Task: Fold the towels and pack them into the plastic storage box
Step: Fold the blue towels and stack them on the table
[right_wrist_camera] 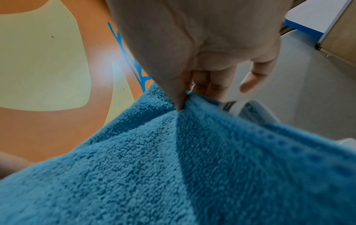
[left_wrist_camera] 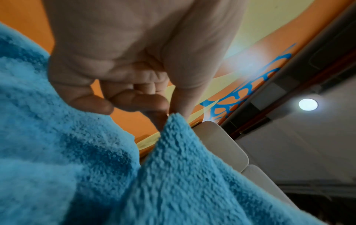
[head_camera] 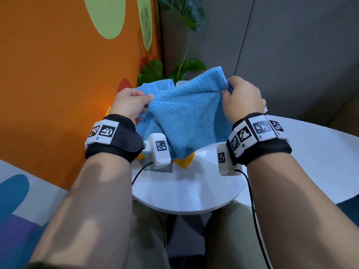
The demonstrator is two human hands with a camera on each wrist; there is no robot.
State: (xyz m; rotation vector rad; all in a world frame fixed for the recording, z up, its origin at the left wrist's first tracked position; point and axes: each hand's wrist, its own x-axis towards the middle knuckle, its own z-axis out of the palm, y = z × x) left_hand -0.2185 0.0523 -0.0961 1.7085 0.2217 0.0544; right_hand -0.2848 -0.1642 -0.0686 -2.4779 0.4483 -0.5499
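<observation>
A fluffy blue towel (head_camera: 186, 113) hangs in the air over the small white table (head_camera: 186, 193), held between both hands. My left hand (head_camera: 134, 102) pinches its left edge between thumb and fingers; in the left wrist view the left hand (left_wrist_camera: 165, 112) nips a raised fold of the blue towel (left_wrist_camera: 173, 167). My right hand (head_camera: 233, 94) grips the right top corner; the right wrist view shows the right hand (right_wrist_camera: 185, 97) with thumb pressed into the blue towel (right_wrist_camera: 154, 167). A yellow towel (head_camera: 184, 161) peeks out under the blue one. The storage box is mostly hidden behind the cloth.
An orange wall (head_camera: 58, 84) with green spots stands close on the left. A leafy plant (head_camera: 180, 61) rises behind the table. A larger white tabletop (head_camera: 320, 162) lies to the right. Cables run from both wrist cameras down past my knees.
</observation>
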